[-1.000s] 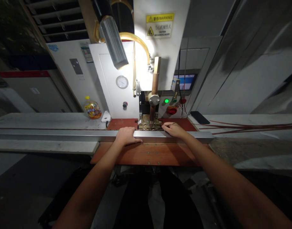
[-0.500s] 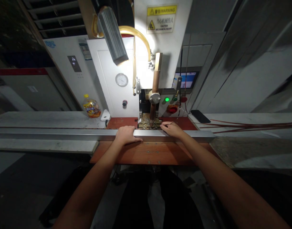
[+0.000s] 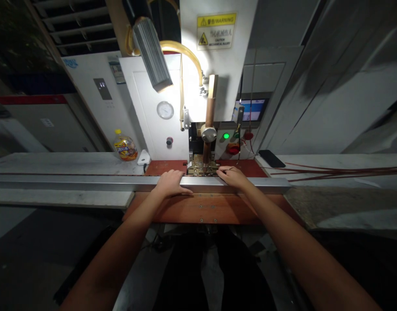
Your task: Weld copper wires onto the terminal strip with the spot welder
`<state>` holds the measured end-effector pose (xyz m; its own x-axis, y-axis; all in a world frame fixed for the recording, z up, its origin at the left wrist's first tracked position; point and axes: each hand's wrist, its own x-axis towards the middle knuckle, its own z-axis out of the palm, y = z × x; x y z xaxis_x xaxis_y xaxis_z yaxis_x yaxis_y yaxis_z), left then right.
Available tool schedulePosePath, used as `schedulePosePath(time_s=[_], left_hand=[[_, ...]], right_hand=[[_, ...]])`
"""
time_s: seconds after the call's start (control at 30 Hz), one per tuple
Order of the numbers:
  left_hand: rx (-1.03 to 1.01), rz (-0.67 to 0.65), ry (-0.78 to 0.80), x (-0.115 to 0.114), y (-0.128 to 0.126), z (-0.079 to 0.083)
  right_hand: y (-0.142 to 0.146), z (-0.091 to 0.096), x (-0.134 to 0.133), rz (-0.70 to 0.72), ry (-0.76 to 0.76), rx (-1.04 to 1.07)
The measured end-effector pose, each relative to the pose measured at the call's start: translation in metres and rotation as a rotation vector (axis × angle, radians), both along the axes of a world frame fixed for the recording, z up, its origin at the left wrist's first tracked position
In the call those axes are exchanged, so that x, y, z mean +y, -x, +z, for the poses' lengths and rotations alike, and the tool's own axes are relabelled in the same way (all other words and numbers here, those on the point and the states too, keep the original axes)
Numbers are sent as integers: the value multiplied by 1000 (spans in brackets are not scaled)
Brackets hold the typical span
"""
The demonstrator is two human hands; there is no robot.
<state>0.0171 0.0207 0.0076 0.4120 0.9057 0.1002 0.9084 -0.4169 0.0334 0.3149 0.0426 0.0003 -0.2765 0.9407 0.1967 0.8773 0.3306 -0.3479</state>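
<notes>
My left hand [image 3: 169,183] grips a long silver metal bar [image 3: 88,183], its fingers over the far edge and its thumb along the near side. Across from it, my right hand [image 3: 233,177] lies over the same bar with its fingertips pinched close to a small brass-coloured fixture [image 3: 195,165]. What those fingertips hold is too small to make out. Between my hands, an upright copper rod [image 3: 210,113] reaches down to the fixture. A reddish-brown board [image 3: 182,209] lies under the bar.
A white machine body [image 3: 153,82] with a gauge and lamp [image 3: 153,54] stands behind. Left of it are a yellow-capped bottle [image 3: 125,146] and a white box [image 3: 143,158]. A black phone [image 3: 271,158] and long brown strips [image 3: 334,170] lie on the right-hand counter.
The camera view has shifted slightly. Both hands keep nearly the same places at the bar, and the copper rod stays at the fixture.
</notes>
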Motion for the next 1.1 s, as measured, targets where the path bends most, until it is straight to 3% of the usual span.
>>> schedulePosePath(time_s=[0.2, 0.53, 0.77, 1.1], left_hand=[[-60, -47, -12, 0, 4, 3], [-70, 23, 4, 5, 23, 13], [-16, 37, -30, 9, 42, 8], [41, 39, 12, 4, 35, 3]], right_hand=[[-1, -1, 0, 7, -15, 23], [-1, -1, -1, 3, -18, 21], [0, -1, -1, -7, -21, 20], [-1, -4, -1, -42, -19, 48]])
